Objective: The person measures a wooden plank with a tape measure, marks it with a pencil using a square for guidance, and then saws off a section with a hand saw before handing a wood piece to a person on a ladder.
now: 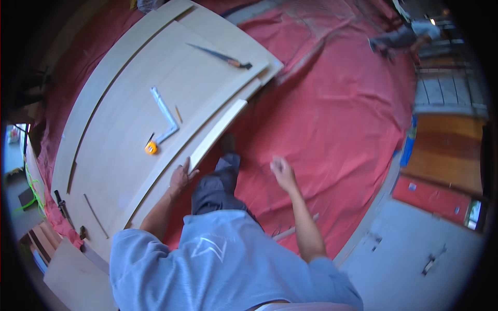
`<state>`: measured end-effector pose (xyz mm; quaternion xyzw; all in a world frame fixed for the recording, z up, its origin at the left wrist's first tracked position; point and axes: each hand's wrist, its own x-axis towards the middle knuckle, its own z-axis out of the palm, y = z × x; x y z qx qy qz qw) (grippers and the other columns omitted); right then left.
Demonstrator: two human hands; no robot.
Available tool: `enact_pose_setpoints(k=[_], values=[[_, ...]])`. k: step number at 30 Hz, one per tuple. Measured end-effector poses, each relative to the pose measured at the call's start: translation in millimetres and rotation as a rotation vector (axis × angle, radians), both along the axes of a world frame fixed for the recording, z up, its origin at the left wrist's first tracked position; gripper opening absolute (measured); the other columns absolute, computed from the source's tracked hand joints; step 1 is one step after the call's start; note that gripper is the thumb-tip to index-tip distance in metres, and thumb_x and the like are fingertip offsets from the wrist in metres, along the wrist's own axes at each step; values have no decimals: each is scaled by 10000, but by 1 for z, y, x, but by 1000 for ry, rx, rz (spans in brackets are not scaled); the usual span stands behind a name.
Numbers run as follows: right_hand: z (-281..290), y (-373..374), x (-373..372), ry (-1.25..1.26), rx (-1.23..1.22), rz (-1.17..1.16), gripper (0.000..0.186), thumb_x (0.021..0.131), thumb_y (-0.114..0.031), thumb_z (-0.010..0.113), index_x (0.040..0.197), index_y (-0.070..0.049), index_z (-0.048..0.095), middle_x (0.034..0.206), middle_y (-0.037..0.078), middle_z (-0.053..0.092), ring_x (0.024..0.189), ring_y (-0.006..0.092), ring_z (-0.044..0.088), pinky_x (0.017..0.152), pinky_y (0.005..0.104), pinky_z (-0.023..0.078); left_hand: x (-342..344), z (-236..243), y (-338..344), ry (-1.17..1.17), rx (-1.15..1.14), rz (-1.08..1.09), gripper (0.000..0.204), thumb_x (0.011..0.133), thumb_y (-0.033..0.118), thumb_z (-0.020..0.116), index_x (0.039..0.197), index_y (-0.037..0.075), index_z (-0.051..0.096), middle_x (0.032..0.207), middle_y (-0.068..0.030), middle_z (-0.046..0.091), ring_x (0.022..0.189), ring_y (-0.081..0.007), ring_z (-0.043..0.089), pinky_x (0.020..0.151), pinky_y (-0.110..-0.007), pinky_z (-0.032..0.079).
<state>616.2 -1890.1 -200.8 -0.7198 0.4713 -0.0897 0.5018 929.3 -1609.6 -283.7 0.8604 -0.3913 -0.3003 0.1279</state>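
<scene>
Sheeting [337,119], one wrinkled red spread, covers most of the floor, its lower part hidden behind the wearer's shirt [228,259]. One big pale panel [129,109] lies to the left, its top edge close to the rim of the view. Two long boards [104,78] run along its opposite sides. One other person [397,40] at the upper right is blurred and hard to make out. One brown wood sheet [441,150] stands at the right, partly lost in the dark rim.

One pale strip [218,132] lies along the panel's near side, its lower end at the left hand [180,176]. That hand touches the end; blur leaves it unclear whether the fingers grip it. The right hand [282,173] is over the red floor, well apart from the wood, its fingers seemingly curled; I cannot tell whether it is closed or holds anything.

On the panel are one handsaw [220,54], one thin dark stick [96,215], one metal square [165,111], one yellow tape measure [151,147] just beside the square's short arm, and one pencil [178,114].
</scene>
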Motion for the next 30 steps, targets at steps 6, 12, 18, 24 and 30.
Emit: enact_pose_setpoints(k=[6,12,18,24,30], values=[[-41,-151,31,-64,311,-315,268,964,-174,557,1158,10,575,872,49,645,742,92,596,680,247,503,-7,-54,-188,103,119,-1,839,851,610,550,1475,117,282,955,-273,590,888,-414,613,800,-481,493],[-107,-333,220,-153,-72,185,297,880,-169,622,1094,37,617,1036,204,653,967,284,644,843,332,494,-34,-90,-313,67,250,-7,815,844,582,576,1495,204,263,1033,-187,570,937,-331,602,765,-441,515],[-253,-433,391,287,-352,855,625,879,-260,628,1378,10,364,1344,213,455,1289,361,391,1093,419,315,-22,-179,-420,-104,60,91,859,749,353,755,1480,247,315,1068,-138,541,996,-306,541,791,-432,455],[-334,-473,445,358,-513,1216,633,864,-208,626,1391,-14,336,1238,224,550,1203,365,496,1051,433,353,6,-232,-535,-190,-30,131,801,747,244,716,1459,209,352,1112,-134,523,1007,-295,520,803,-410,440],[-353,-484,459,81,-315,1238,563,840,-197,600,1343,-41,403,1173,240,578,1110,401,543,988,454,411,12,-264,-597,-312,-85,237,636,828,140,559,1435,206,380,1124,-144,517,1047,-304,514,872,-425,427]])
